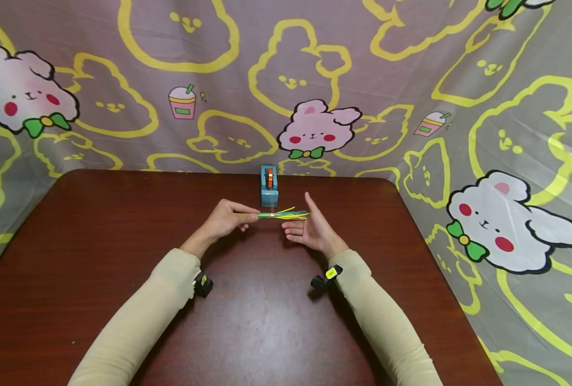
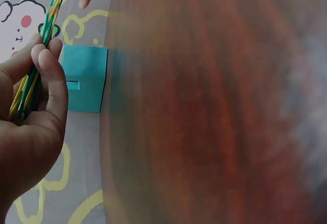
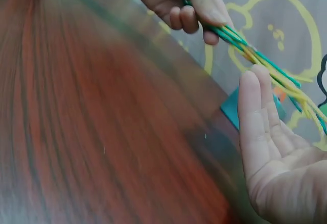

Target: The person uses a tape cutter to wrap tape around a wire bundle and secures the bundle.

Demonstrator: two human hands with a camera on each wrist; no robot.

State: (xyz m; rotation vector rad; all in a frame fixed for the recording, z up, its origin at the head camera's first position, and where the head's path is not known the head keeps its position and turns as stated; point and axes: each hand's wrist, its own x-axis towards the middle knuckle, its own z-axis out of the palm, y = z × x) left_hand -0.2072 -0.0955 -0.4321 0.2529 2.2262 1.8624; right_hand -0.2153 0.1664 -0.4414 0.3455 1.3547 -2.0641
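Your left hand point(image 1: 223, 220) pinches the bundle of cords point(image 1: 292, 215) near one end, thumb against fingers, and holds it up at the centre of the head frame, roughly level, with the loose ends toward the right. Your right hand point(image 1: 316, 229) grips nothing: its fingers reach out beside those loose ends, palm turned toward them, and you cannot tell from these views whether skin meets cord.

The green and yellow strands look thin and light, so expect almost no weight. They look springy rather than limp, since they span the gap without much sag (whether they are string or coated wire, the pictures don't say). Nothing here seems fragile, but smooth strands could slide past one another if your pinch slackens. On the right they already fan apart.

A narrow pale patch point(image 1: 273, 215), probably tape, sits around the bundle just right of your left fingertips. Take hold close to that patch, where the strands lie tightest; a pinch out at the splayed tips would likely catch only some of them. Just above it in the frame stands the blue tape dispenser point(image 1: 268, 200), at the table's point(image 1: 247, 321) far side.
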